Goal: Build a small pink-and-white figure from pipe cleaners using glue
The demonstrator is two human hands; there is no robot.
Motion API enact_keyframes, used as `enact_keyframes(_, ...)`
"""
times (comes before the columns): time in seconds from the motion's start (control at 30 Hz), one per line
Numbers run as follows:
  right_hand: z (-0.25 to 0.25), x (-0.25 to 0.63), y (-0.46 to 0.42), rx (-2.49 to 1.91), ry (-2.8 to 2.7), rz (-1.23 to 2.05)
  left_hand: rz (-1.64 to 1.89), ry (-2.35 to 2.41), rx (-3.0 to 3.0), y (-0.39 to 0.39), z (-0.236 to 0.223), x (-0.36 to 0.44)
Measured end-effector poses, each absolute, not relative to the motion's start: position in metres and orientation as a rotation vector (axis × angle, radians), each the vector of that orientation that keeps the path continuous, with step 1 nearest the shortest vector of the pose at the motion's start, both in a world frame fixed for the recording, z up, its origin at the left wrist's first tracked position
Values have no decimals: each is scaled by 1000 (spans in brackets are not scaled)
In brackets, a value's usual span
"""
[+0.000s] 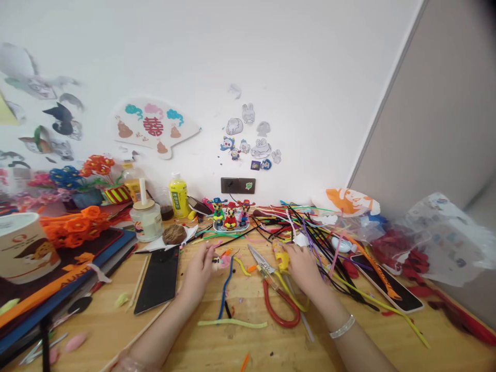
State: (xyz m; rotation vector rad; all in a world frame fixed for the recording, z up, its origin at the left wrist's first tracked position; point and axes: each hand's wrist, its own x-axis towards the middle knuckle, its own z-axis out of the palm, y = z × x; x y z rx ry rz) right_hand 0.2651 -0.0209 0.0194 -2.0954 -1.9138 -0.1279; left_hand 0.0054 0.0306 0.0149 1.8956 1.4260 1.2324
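Observation:
My left hand (200,271) is closed, its fingers pinching a small pink-and-white craft figure (221,261) just above the table. My right hand (304,266) is wrapped round a yellow hot glue gun (282,257), and a translucent glue stick (306,323) trails behind it. Between the hands lie scissors (284,305) with red handles, their blades parted and pointing away. Left of them is a blue pipe cleaner (226,287). A pale yellow pipe cleaner (232,323) lies crosswise nearer to me.
Three small coloured figures (231,217) stand at the back. A tangle of pipe cleaners (310,227) covers the right, beside a phone (391,284). On the left are a black tablet or phone (158,279), a candle jar (147,222), a yellow bottle (179,196) and a paper cup (25,248).

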Motion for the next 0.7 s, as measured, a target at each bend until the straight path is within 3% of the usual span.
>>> enact_keyframes(0.27,0,288,-5,-2057,-1968,-25,1145,1143,1509,20,14,21)
enact_keyframes(0.7,1,287,-5,-1926,-1957,-239,1010,1015,1272,0,27,32)
